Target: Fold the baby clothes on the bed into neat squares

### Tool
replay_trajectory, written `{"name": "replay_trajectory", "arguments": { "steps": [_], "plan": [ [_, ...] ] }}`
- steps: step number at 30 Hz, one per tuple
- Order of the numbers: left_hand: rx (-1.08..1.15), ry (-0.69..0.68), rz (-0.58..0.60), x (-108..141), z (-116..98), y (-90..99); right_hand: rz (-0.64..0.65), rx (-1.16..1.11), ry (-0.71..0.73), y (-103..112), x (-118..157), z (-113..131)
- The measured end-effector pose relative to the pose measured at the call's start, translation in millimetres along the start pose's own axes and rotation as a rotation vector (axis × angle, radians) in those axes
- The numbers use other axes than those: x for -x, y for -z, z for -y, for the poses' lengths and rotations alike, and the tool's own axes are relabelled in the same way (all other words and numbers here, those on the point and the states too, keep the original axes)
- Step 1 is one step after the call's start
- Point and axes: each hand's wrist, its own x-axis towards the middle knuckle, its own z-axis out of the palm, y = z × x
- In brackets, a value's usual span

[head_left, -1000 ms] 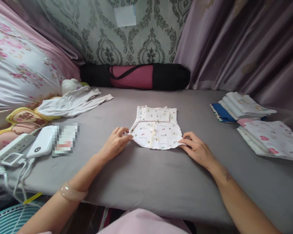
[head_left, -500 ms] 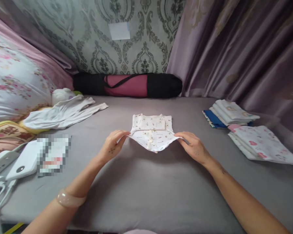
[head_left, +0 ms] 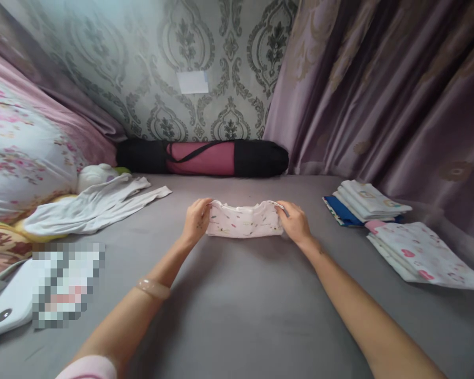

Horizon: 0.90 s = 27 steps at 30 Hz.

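Observation:
A small white garment with a fine coloured print is folded into a wide, short band over the grey sheet. My left hand pinches its upper left corner between thumb and fingers. At the upper right corner, my right hand grips the cloth in the same way. The garment's far side is hidden behind its front layer.
Folded clothes and a heart-print cloth pile lie at the right. Loose white clothing, a white device and a pixelated item are at the left. A black and maroon bag lies along the wall.
The garment's lower flap, held out toward me before, is now folded up over the rest. Both hands have moved slightly closer together, and the view has tilted up.

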Motion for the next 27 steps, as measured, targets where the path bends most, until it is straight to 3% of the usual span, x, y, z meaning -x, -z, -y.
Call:
{"name": "replay_trajectory", "arguments": {
  "steps": [3,6,8,11,15,19,22,27],
  "plan": [
    [0.032,0.098,0.085,-15.1,23.9,-26.0,0.100,0.024,-0.135,-22.7,-15.5,-12.5],
    [0.015,0.323,0.150,-21.6,40.9,-46.0,0.229,0.048,-0.303,-43.3,-22.9,-25.1],
    [0.011,0.437,0.139,-21.9,46.8,-53.2,0.247,0.038,-0.397,-52.6,-24.2,-32.4],
    [0.082,0.484,0.117,-20.4,50.9,-55.2,0.217,-0.019,-0.446,-57.6,-24.9,-40.9],
    [0.168,0.518,0.120,-17.1,51.9,-46.8,0.198,-0.166,-0.494,-52.0,-25.0,-48.7],
    [0.070,0.579,0.172,-7.1,42.3,-26.2,0.244,-0.371,-0.645,-38.0,-14.9,-49.7],
    [-0.009,0.606,0.264,6.5,25.6,-5.0,0.328,-0.283,-0.675,-22.4,-0.2,-44.6],
    [0.091,0.609,0.416,28.1,-1.2,16.7,0.461,-0.092,-0.642,-2.4,19.9,-30.2]
  ]
}}
